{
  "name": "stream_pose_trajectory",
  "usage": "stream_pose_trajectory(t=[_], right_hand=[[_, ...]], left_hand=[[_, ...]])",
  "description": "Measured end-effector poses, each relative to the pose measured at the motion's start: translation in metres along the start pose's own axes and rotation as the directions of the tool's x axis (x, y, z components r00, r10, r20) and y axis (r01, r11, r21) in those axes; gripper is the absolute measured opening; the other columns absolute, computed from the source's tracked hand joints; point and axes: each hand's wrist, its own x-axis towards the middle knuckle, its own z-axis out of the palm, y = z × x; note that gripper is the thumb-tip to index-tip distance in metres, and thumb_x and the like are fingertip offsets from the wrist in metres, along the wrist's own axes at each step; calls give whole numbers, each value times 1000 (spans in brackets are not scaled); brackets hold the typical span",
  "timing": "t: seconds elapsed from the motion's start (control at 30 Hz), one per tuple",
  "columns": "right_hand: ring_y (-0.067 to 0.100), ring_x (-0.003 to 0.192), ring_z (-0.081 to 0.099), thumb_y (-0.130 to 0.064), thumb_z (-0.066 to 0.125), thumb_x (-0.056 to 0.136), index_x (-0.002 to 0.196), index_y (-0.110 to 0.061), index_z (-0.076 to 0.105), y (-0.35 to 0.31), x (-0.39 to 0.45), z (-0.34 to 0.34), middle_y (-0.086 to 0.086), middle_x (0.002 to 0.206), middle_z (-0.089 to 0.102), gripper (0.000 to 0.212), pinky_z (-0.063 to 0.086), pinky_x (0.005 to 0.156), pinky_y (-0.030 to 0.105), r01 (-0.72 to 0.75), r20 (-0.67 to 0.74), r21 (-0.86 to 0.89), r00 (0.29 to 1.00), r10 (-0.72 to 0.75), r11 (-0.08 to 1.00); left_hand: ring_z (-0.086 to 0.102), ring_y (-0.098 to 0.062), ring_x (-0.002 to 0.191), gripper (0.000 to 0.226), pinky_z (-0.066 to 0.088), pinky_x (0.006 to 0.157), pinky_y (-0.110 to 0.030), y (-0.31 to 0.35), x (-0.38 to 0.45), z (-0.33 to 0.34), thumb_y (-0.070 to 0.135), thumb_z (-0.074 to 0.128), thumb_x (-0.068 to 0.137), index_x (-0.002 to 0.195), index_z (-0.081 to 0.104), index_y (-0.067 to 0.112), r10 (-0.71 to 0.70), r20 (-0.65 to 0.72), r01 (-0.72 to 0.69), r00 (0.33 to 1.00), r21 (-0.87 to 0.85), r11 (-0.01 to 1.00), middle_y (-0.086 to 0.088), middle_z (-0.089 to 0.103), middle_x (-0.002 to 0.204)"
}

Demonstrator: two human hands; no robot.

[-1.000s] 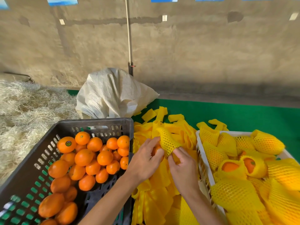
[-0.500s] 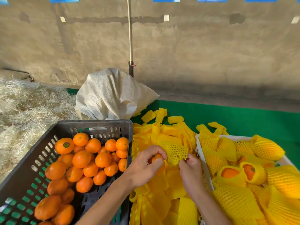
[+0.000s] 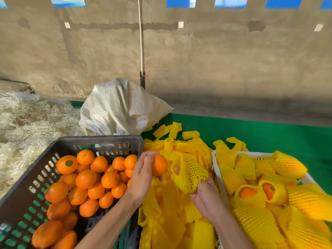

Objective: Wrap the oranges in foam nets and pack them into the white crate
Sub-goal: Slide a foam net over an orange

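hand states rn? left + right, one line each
Left hand: closed round a bare orange, held beside the net.
Right hand: gripping an open yellow foam net, fingers inside it.

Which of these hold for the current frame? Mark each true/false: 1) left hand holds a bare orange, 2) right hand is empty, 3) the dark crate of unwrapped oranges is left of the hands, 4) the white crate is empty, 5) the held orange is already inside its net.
1. True: the left hand grips a bare round orange.
2. False: the right hand holds a yellow foam net sleeve.
3. True: the dark plastic crate sits on the left.
4. False: the white plastic crate holds net-wrapped oranges.
5. False: the orange is beside the net, not yet inside.
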Motion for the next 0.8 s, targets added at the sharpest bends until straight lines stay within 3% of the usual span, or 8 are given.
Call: stream_pose_trajectory(t=[0.07, 0.2, 0.27, 0.33, 0.53, 0.63, 0.7, 0.8], right_hand=[[21, 110, 71, -1, 51, 100, 118, -20, 74, 3, -3, 5, 12, 117, 74, 35, 60, 74, 29, -43, 19, -81, 999, 45, 996], [17, 103, 73, -9, 66, 88, 124, -20, 65, 9, -3, 7, 2, 115, 76, 37, 59, 69, 27, -51, -42, -162, 998, 44, 985], [17, 98, 74, -11, 70, 79, 123, -18, 61, 7, -3, 7, 1, 109, 77, 46, 59, 67, 28, -40, -64, -144, 997, 31, 989], [16, 92, 76, -1, 66, 87, 120, -18, 60, 9, -2, 6, -1, 102, 78, 38, 59, 66, 30, -36, -93, -158, 995, 21, 987], [21, 98, 74, 3, 60, 94, 120, -18, 62, 15, -2, 8, 5, 112, 76, 33, 59, 71, 35, -62, -101, -167, 994, 46, 984], [20, 97, 75, -11, 71, 82, 121, -19, 61, 11, -1, 9, 5, 111, 76, 41, 60, 69, 33, -58, -74, -132, 996, 48, 990], [20, 101, 74, -22, 71, 78, 124, -20, 61, 9, -2, 9, 3, 112, 76, 47, 61, 73, 35, -60, -57, -129, 997, 53, 990], [23, 105, 73, -6, 60, 95, 126, -18, 61, 11, -1, 5, 6, 116, 75, 34, 60, 82, 40, -65, -70, -155, 996, 55, 986]], left_hand=[[68, -6, 92, 24, 58, 69, -25, -1, 4, -4, 38, 48, 109, 124, 63, 29, -36, -29, 35, 999, -38, 999, 9, 61, 113], [60, -34, 118, 53, 54, 88, -46, 1, 7, -4, 50, 62, 83, 131, 58, 28, -176, 40, 181, 984, -237, 954, -8, 56, 133], [60, -32, 121, 63, 54, 95, -46, 0, 6, -5, 52, 63, 74, 132, 56, 31, -155, 58, 163, 986, -201, 966, -6, 56, 135], [66, -27, 118, 62, 56, 101, -46, 1, 3, -4, 55, 68, 78, 134, 55, 32, -112, 60, 120, 992, -152, 981, -2, 60, 134], [72, -23, 112, 47, 61, 90, -35, 4, 0, 1, 35, 75, 93, 135, 59, 20, 3, 100, 9, 995, -123, 992, 3, 70, 125], [73, -23, 101, 41, 61, 93, -44, 1, 2, 2, 36, 70, 96, 131, 61, 17, 7, 127, 1, 992, -65, 998, -7, 69, 123], [71, -21, 92, 39, 61, 85, -41, -1, 3, 3, 40, 70, 96, 128, 61, 19, 32, 155, -33, 987, 0, 999, -7, 67, 120], [68, -19, 93, 42, 57, 72, -32, -6, 3, 5, 48, 70, 93, 129, 58, 29, 62, 238, -93, 969, 124, 988, 0, 65, 118]])
